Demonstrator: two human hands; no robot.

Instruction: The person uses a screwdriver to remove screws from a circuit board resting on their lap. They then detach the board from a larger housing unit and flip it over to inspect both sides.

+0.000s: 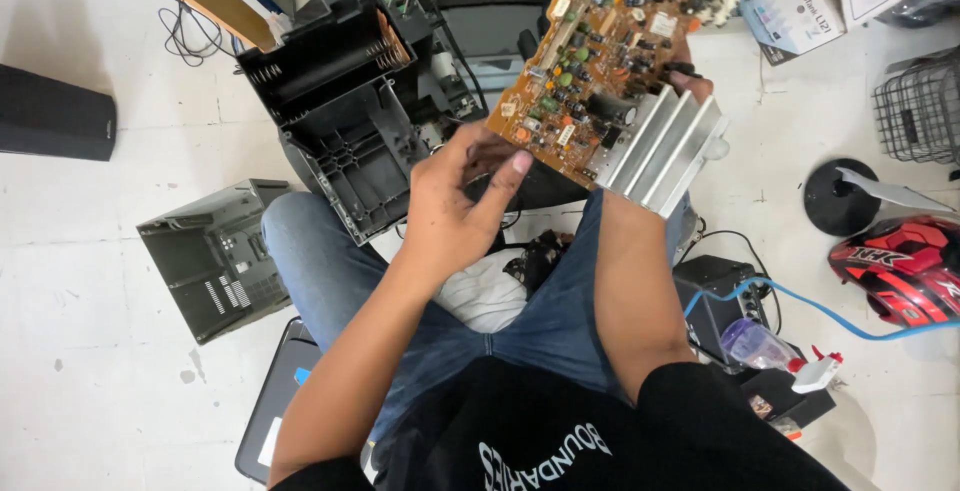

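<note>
Head view: my right hand [690, 76] pinching circuit board [600, 61] far edge, grip mostly hidden; left hand [455, 206] loosely spread at near corner. Heavy heatsink [665, 151] could tip board loose.

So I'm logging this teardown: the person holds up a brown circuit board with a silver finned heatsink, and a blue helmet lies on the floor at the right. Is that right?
Not quite: the helmet is red with black and white markings, not blue. The head view shows it on the floor at the right edge. The rest holds: the brown circuit board with its silver finned heatsink is held up, the right hand behind it and the left hand at its lower edge.
</note>
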